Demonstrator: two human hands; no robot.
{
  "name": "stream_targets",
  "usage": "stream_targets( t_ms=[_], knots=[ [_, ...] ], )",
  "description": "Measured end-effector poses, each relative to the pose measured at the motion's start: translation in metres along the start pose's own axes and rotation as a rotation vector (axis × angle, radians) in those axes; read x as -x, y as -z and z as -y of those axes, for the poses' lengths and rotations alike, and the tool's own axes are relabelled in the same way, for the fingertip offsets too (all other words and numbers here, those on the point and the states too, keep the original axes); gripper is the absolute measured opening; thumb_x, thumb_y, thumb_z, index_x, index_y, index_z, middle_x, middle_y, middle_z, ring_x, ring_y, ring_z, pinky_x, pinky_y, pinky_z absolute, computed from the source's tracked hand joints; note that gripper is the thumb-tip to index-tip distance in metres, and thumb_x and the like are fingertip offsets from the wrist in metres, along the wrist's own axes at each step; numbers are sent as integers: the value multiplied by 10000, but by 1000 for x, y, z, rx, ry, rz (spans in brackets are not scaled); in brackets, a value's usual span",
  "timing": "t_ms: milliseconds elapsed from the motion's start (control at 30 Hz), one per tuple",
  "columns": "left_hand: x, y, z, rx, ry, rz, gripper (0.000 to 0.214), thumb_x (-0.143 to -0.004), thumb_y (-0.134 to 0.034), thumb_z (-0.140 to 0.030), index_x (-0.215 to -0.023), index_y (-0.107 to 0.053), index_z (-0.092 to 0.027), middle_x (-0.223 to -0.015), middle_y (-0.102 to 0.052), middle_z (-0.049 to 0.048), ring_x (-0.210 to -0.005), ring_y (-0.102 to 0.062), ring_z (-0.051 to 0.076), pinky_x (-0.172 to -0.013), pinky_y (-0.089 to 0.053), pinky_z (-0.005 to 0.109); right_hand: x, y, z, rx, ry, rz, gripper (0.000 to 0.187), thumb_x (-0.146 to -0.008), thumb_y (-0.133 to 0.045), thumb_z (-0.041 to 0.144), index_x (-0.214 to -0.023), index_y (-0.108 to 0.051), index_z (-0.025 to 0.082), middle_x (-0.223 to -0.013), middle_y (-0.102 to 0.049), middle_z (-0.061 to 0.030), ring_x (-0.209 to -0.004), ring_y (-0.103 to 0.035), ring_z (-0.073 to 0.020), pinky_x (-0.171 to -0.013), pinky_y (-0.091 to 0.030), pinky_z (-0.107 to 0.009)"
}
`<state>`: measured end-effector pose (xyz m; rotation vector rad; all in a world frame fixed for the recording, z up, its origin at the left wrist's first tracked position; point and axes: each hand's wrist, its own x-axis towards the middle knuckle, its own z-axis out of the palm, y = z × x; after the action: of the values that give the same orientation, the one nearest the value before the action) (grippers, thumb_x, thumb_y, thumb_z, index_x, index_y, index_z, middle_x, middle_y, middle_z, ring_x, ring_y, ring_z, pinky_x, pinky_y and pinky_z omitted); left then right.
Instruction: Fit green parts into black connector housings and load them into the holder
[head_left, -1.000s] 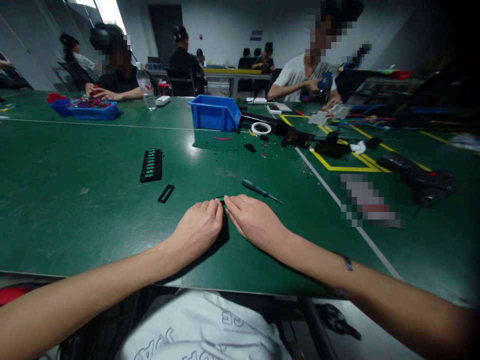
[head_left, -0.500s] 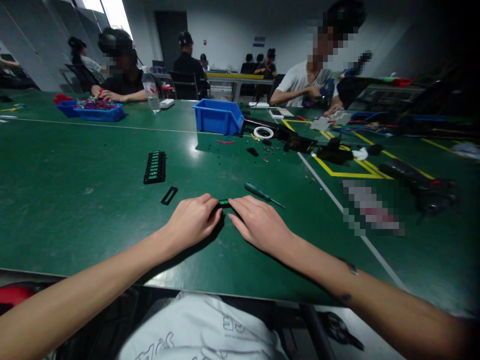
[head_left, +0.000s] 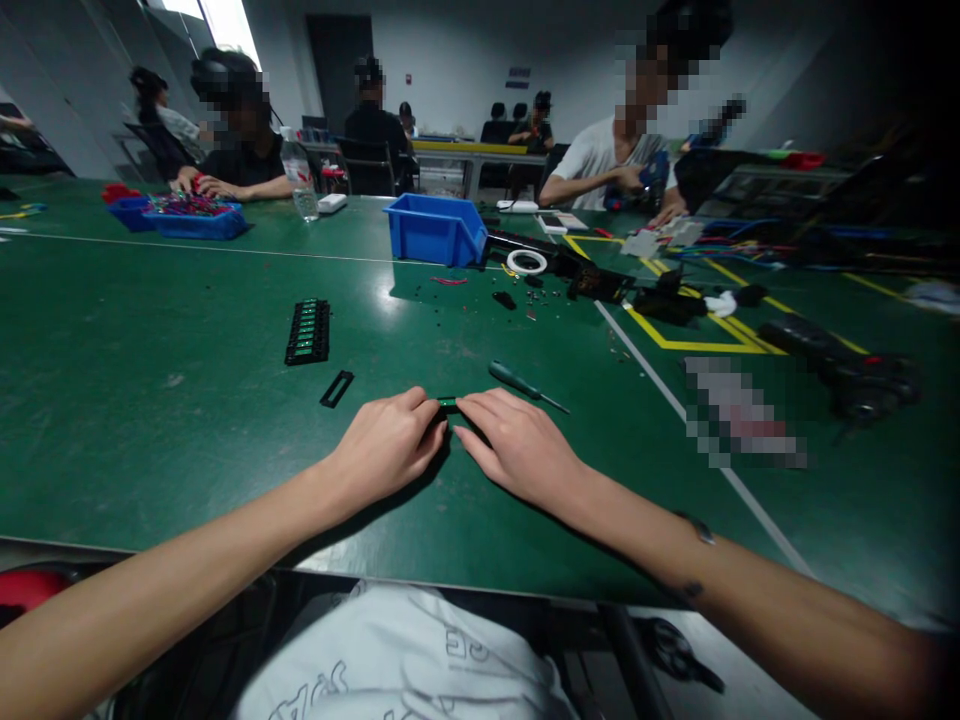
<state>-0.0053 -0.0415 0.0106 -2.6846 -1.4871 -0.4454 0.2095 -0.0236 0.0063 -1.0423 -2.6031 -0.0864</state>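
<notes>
Between my two hands is a small black frame with a green strip (head_left: 448, 404), mostly hidden by my fingers. My left hand (head_left: 394, 435) is closed on its left end, and my right hand (head_left: 517, 440) grips the right end, thumb held apart below. A green-handled screwdriver (head_left: 517, 380) lies just beyond my right hand. To the left of my left hand rests an empty black rectangular frame (head_left: 337, 389). Farther off stands a row of similar black frames with green strips (head_left: 308, 331), set side by side.
A blue bin (head_left: 435, 230) stands mid-table, with a white ring (head_left: 527, 262) and scattered small parts nearby. A blue tray of wires (head_left: 196, 218) and a water bottle (head_left: 302, 185) are at the far left. Co-workers sit across the table. A dark tool (head_left: 847, 370) lies at right.
The view has shifted very slightly. Both hands stay at the small black frame, with almost no visible movement of the fingers.
</notes>
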Motion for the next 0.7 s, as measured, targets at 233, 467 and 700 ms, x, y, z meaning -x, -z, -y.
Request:
stream_targets(
  t_ms=[233,467,700],
  knots=[
    [0,2,1,23,18,-11,254,-1041,-455,-322,-1027,-648,-157,-921,-641,72,-768,-661,190,-615,-462,287,2,-5,0,-90,-8,-71,332,-1023,-544,273,-1268,-662,84,-1319,-669,-188,-1236,-615,-292,-1074,-523,-453],
    [-1,4,-1,-7,22,14,269,-1049,-432,-325,-1036,-650,-168,-921,-641,68,-779,-660,202,-627,-453,309,1,-5,1,-136,-21,-85,348,-1019,-555,272,-1290,-649,76,-1313,-676,-182,-1233,-620,-289,-1080,-526,-453],
    [-1,5,-2,-59,17,30,283,-1054,-416,-317,-1025,-653,-166,-919,-646,68,-773,-660,206,-634,-446,324,1,-5,1,-44,24,-80,366,-1019,-547,266,-1299,-647,53,-1325,-670,-205,-1244,-618,-308,-1074,-531,-469]
  ],
)
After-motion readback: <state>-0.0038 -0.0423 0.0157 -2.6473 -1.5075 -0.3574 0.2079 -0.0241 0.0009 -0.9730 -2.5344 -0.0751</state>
